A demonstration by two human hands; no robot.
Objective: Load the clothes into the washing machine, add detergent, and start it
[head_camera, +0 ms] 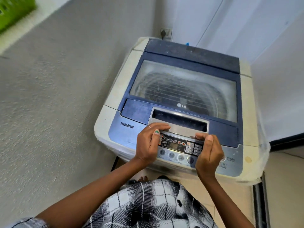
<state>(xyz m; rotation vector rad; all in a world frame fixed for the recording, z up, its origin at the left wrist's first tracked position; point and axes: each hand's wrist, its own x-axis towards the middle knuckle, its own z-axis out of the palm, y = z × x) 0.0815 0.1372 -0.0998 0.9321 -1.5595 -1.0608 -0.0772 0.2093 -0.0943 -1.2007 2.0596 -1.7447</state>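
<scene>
We look down on a top-loading washing machine [179, 102] set in a corner, its blue lid [184, 83] closed flat and the drum visible through the cloudy window. Our left hand [148, 143] sits at the front left of the silver lid handle [179, 120]: the fingers [160, 126] lie fairly straight and together across the handle's lower edge, touching it, with the thumb held apart above the control panel [177, 145]. A thin ring shows on one finger. Our right hand [208, 152] is at the handle's right end, fingers curled inward with the tips meeting the handle's front lip and the thumb raised beside them; we cannot tell whether those fingers are hooked under the lip or only resting against it. Neither hand carries anything. Both palms hover over the panel, covering parts of the button row, and the right one hides part of the start and power markings at the panel's right side. No clothes and no detergent appear in view; the drum looks dark through the window, and we cannot tell what lies within. Behind the machine a plug [164, 34] sits in a wall socket. A green basket [14, 10] shows at the upper left edge, well apart from the machine. Our checked garment [148, 206] fills the lower frame.
</scene>
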